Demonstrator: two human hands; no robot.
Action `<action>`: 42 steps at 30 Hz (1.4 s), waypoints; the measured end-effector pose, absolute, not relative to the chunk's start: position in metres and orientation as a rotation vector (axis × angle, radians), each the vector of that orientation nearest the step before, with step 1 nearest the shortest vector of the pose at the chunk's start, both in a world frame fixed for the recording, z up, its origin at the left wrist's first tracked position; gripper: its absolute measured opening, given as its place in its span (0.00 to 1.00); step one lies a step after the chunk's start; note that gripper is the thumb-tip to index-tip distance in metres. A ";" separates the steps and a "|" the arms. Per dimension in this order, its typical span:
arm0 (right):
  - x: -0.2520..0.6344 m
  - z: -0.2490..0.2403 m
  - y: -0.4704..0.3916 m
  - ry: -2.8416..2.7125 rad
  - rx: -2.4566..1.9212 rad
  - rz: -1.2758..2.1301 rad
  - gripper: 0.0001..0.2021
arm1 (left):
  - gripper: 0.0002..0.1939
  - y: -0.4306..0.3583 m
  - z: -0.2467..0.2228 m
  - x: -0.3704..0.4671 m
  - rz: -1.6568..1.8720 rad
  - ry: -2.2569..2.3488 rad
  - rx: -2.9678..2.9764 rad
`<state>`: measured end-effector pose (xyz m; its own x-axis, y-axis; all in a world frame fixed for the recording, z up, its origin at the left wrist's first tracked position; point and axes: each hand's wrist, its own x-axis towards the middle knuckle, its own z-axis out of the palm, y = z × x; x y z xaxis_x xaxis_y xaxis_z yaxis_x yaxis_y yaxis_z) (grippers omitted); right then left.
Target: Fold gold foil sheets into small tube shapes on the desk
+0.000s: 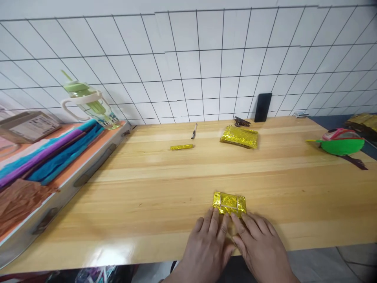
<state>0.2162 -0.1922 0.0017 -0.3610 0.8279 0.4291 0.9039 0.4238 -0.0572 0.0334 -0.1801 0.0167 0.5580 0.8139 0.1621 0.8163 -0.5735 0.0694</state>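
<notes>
A folded gold foil sheet (229, 201) lies flat on the wooden table near its front edge, its raised edges framing a rectangle in the middle. My left hand (208, 239) rests palm down with fingers stretched, the fingertips on the foil's near edge. Beside it my right hand (257, 239) lies the same way, its index fingertip touching that edge. Both thumbs point inward and nearly meet. Neither hand grips anything. Farther back are a stack of gold foil sheets (240, 136) and a narrow rolled gold foil strip (182, 147).
Behind the foil stack sit a black binder clip (242, 121) and a phone (263, 107) leaning on the tiled wall. A pen (194, 131) lies left of them. At right is a green pouch (342, 146); at left, a tray (85, 177) with coloured crepe paper and a bottle (91, 104).
</notes>
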 end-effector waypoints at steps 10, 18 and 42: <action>0.215 0.000 -0.190 -2.270 -1.551 -0.172 0.18 | 0.30 -0.177 0.018 0.031 -0.267 -1.620 -2.861; 0.239 0.003 -0.187 -2.366 -1.494 -0.100 0.18 | 0.29 -0.172 0.026 0.019 -0.350 -1.610 -2.918; 0.237 0.000 -0.192 -2.226 -1.442 -0.130 0.16 | 0.24 -0.163 0.026 0.019 -0.339 -1.489 -2.942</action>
<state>0.2367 -0.1925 0.0004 -0.3286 0.8347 0.4419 0.8806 0.4399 -0.1762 0.0192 -0.1626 0.0256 0.5785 0.8092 0.1026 0.7740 -0.5843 0.2440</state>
